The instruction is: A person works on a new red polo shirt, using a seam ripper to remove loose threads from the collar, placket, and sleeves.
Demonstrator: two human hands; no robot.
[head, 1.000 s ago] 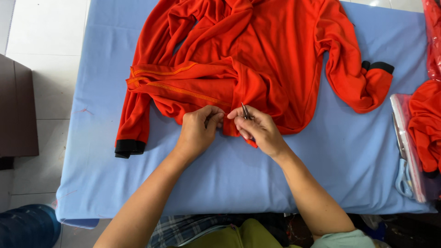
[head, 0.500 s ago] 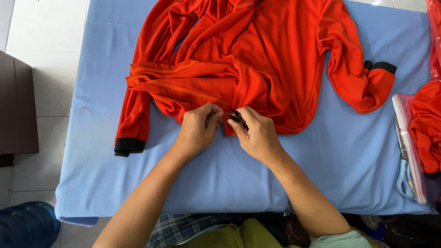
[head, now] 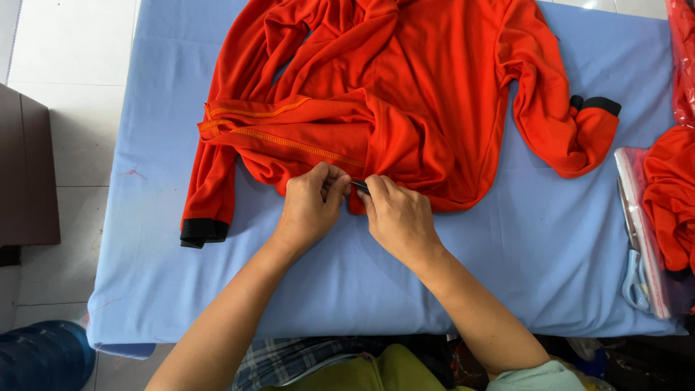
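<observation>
your left hand is closed in a pinch on the lower hem of the bright orange long-sleeved knit garment, fingers curled over the fabric edge. your right hand is closed too, thumb and forefinger gripping a small dark metal tool, probably thread snips, its tip sitting between the two hands right at the hem. the garment lies spread just beyond your knuckles on the light blue cloth-covered table, with a folded band of orange stitching up and left of your left hand.

to do this well, judging from the grip: keep the hem taut between both pinches, keep the tool tip flat along the seam so only loose thread gets caught, not the knit. work close to the fingers, small bites.

one black-cuffed sleeve hangs left of your left hand, the other black cuff lies far right of your right hand. further right, a clear plastic bag with more orange fabric, and pale blue-handled scissors at the table edge. a dark cabinet stands far left on the tiled floor.
</observation>
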